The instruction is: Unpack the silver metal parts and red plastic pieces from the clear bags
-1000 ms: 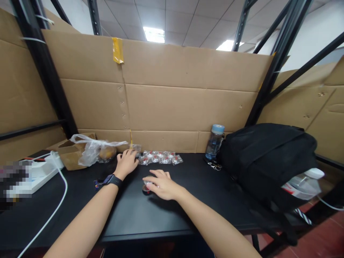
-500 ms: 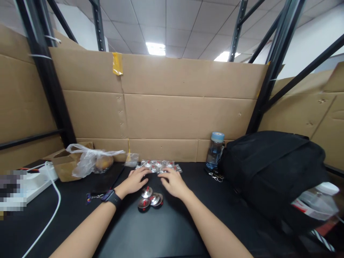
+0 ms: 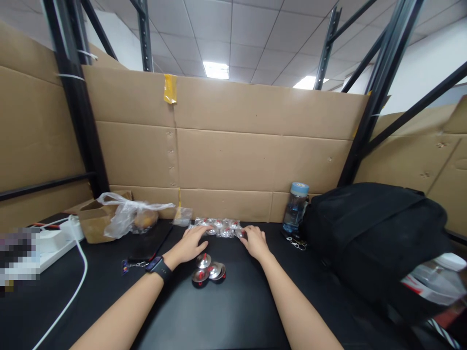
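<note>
Several clear plastic packets [image 3: 226, 232] holding small silver discs with red parts lie in a row at the back of the black table. My left hand [image 3: 191, 243] rests at the row's left end, fingers stretched forward and thumb apart. At the right end, my right hand [image 3: 256, 241] has its fingertips against the last packet, thumb and fingers apart. Whether either hand grips a packet is partly hidden. Nearer to me, between my forearms, lies a small cluster of unwrapped finger cymbals [image 3: 201, 276], silver, domed and fitted with red loops.
Left of the hands lie a dark phone-like slab [image 3: 146, 249] with a keychain, a tied plastic bag [image 3: 126, 216], a cardboard box [image 3: 95, 226] and a white power strip [image 3: 54, 245]. To the right stand a water bottle [image 3: 295, 209] and a black backpack [image 3: 375, 238]. Cardboard [image 3: 226, 160] walls the back.
My right hand has moved right, from above the middle of the packets to their right end. My left hand stays near the left end. The view has shifted slightly.
</note>
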`<state>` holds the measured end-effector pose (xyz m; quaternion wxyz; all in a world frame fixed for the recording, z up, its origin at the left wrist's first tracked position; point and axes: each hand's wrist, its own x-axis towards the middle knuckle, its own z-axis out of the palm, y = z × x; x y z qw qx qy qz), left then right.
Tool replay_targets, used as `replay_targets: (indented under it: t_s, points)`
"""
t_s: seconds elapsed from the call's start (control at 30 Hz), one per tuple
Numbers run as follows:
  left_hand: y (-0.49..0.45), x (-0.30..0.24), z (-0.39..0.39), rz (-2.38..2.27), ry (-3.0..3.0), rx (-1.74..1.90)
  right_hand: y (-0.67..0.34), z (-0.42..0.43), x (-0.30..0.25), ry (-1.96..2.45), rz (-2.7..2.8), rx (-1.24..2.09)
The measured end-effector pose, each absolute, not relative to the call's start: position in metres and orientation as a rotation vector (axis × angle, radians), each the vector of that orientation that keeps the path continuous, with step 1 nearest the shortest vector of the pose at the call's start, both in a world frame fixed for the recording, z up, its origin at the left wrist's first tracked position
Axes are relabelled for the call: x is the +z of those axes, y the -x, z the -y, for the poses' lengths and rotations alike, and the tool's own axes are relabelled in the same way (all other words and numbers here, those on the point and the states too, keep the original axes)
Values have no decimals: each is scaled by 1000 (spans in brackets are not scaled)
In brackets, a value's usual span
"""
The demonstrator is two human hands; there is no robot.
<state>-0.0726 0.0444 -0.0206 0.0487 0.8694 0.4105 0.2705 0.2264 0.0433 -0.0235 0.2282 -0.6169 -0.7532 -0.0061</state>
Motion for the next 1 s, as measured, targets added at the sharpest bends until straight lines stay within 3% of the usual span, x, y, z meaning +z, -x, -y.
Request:
replay_targets:
  t_s: [0.27, 0.43, 0.53, 0.83, 1.0]
  points:
    - [63, -17, -37, -1120, -2658, 947, -205, -27, -17, 1730, 1983, 30]
    - [49, -14, -28, -1051, -2626, 1015, -193, -19, -20, 1194, 1805, 722]
    - [40, -11, -22, -1050, -2542, 1073, -184, -10, -12, 949, 1711, 917]
    - [40, -4, -11, -967, -2487, 988, -179, -1, -8, 953, 1738, 1006]
    - [41, 0, -15, -981, -2392, 1123, -177, -1, -3, 854, 1595, 1026]
